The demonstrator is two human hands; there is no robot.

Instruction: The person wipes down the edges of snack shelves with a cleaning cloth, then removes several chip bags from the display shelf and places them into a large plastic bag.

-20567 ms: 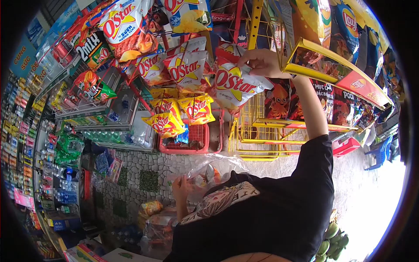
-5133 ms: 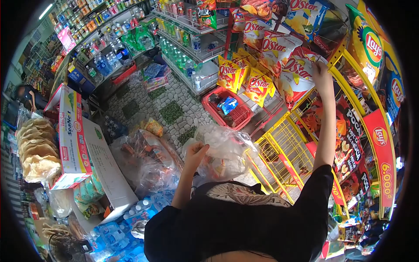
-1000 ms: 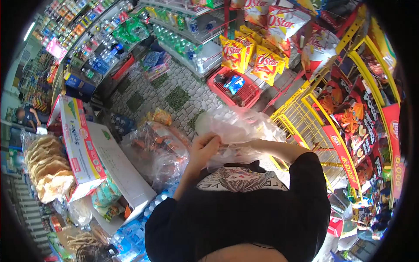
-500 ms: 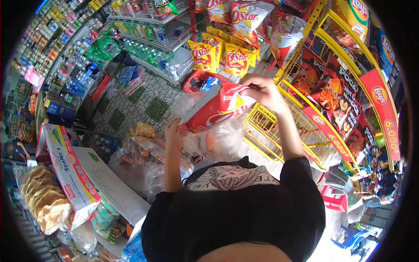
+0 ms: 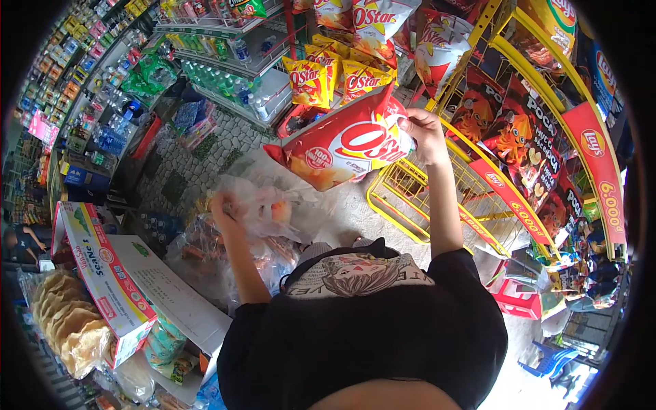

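Observation:
A large red O'Star chip bag [image 5: 342, 145] hangs in front of me, its printed face showing. My right hand [image 5: 422, 133] pinches it by its right end. Lower and to the left, my left hand [image 5: 224, 207] is closed on a thin clear plastic bag [image 5: 263, 198], whose body spreads toward the red bag. Something orange and red shows through the plastic. Beyond the held bag, yellow O'Star bags [image 5: 309, 82] and larger red and white ones [image 5: 383, 26] are on display.
A yellow wire rack [image 5: 410, 198] with chip bags stands at the right. Shelves of bottles [image 5: 225, 83] are at the upper left. An open carton [image 5: 160, 280] and a bag of round crackers [image 5: 68, 318] lie at the lower left. A person [image 5: 27, 242] shows at the far left.
The red bag has moved up and right and turned its front into view. My left hand has left it and moved left and down with the clear plastic.

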